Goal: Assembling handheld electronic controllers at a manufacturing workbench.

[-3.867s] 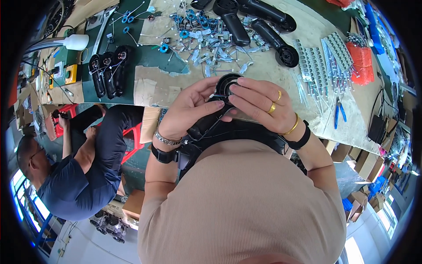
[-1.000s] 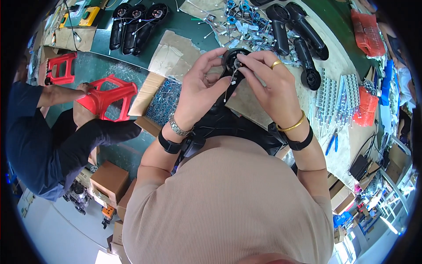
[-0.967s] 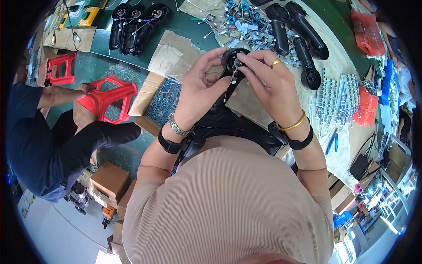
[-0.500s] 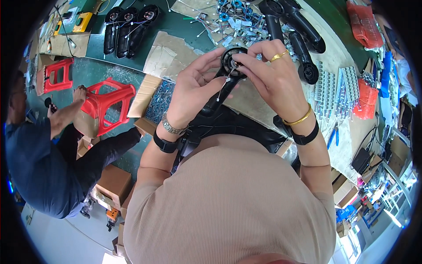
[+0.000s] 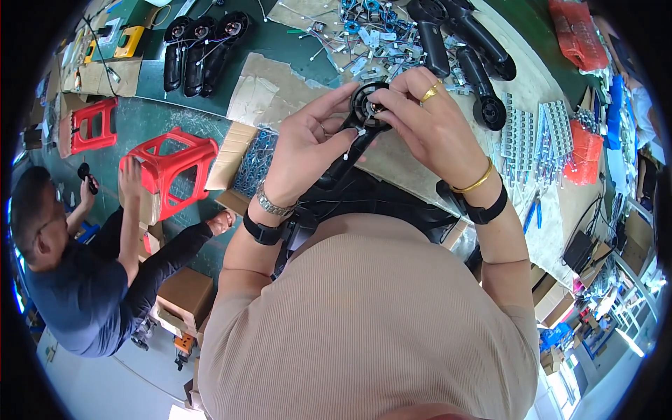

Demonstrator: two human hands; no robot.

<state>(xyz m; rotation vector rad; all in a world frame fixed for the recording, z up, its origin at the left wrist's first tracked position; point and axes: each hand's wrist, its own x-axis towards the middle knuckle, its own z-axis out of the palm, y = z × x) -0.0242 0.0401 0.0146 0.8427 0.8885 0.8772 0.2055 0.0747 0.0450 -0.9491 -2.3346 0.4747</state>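
A black handheld fan housing (image 5: 341, 165) with a round, open head and a long handle is held up over the bench edge, its handle slanting down toward me. My left hand (image 5: 312, 143) is closed around it, with fingers behind the round head and the thumb on the front near a small white connector (image 5: 361, 131) on a thin wire. My right hand (image 5: 425, 119) reaches into the round head from the right, thumb and forefinger pinched near the copper-coloured centre. Those fingertips hide whatever is between them.
Several black housings stand at the upper left (image 5: 203, 56) and upper right (image 5: 483, 91). Wired circuit boards (image 5: 378, 45) lie heaped beyond my hands. Rows of metal parts (image 5: 518, 133) and blue-handled pliers (image 5: 533, 213) lie right. A co-worker (image 5: 77, 280) sits left beside a red stool (image 5: 171, 164).
My hands stay at the housing with only slight finger shifts. The co-worker at left has leaned back, lifting one hand off the red stool's box and lowering the other to the knee.
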